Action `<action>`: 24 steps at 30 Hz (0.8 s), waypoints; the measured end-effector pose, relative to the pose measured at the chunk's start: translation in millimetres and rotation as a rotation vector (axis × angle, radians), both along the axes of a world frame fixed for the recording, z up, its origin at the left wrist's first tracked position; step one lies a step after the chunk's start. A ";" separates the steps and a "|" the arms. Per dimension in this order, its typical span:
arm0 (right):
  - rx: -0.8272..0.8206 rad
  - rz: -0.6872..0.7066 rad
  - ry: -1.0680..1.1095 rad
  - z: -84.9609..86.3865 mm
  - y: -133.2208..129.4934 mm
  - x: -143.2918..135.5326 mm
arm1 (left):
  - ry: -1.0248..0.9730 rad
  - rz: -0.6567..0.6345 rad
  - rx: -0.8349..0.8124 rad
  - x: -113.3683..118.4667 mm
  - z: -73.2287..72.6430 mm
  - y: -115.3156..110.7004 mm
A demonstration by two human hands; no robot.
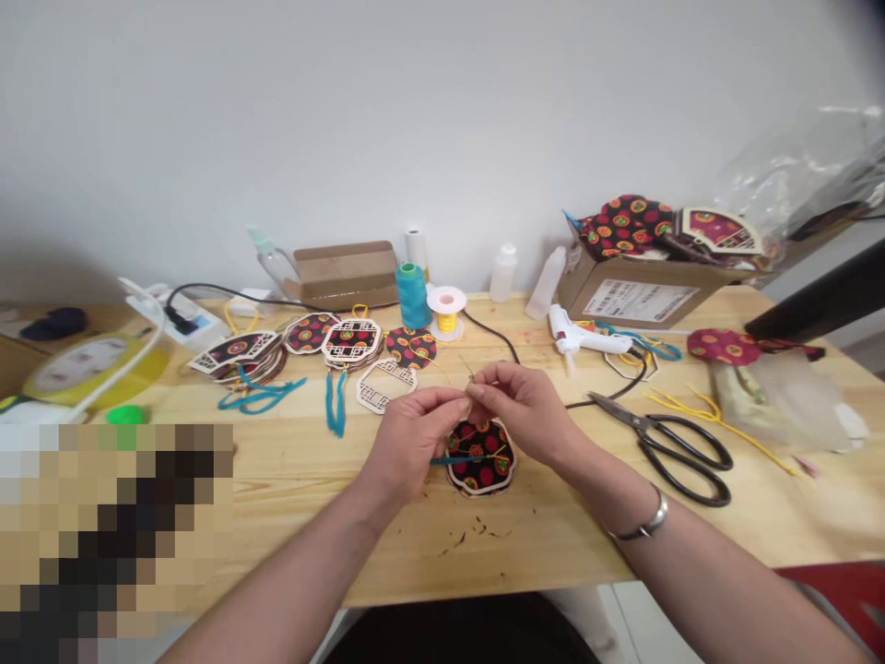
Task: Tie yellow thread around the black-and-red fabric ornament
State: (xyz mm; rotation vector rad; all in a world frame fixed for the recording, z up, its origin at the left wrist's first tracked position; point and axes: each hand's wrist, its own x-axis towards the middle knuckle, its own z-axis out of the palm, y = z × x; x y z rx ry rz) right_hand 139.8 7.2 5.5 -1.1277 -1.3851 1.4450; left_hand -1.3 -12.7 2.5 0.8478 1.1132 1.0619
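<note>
My left hand (pixel 415 433) and my right hand (pixel 522 406) meet fingertip to fingertip above the middle of the table, both pinched closed. A thin yellowish cord (pixel 471 371) rises from between the fingertips; which hand grips it is hard to tell. Just below my hands lies a black patterned fabric piece (pixel 482 461) with a pale scalloped edge. Teal thread (pixel 453 459) runs across its face beside my left fingers, and a bit of yellow cord shows on it. A pale lattice frame (pixel 377 392) rests on the table behind my left hand.
Large scissors (pixel 656 438) and a white glue gun (pixel 584 337) lie at right, with a black cable behind my right hand. Teal thread spool (pixel 413 297), yellow spool (pixel 447 318) and bottles stand behind. Finished ornaments (pixel 351 341) lie left; a cardboard box (pixel 629 295) is back right.
</note>
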 end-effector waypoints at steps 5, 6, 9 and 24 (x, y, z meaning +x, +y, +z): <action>-0.066 0.028 0.018 4.9 1.1 0.6 | 0.030 -0.042 0.010 -1.0 -3.0 -0.9; -0.057 0.019 0.013 5.5 1.5 0.8 | 0.029 -0.044 0.008 -0.9 -2.8 -1.2; -0.005 -0.007 -0.030 6.4 2.3 1.7 | 0.024 -0.052 0.007 -0.8 -1.9 -2.0; 0.048 0.007 -0.068 9.1 3.9 4.9 | -0.019 -0.022 0.008 1.6 0.8 -2.0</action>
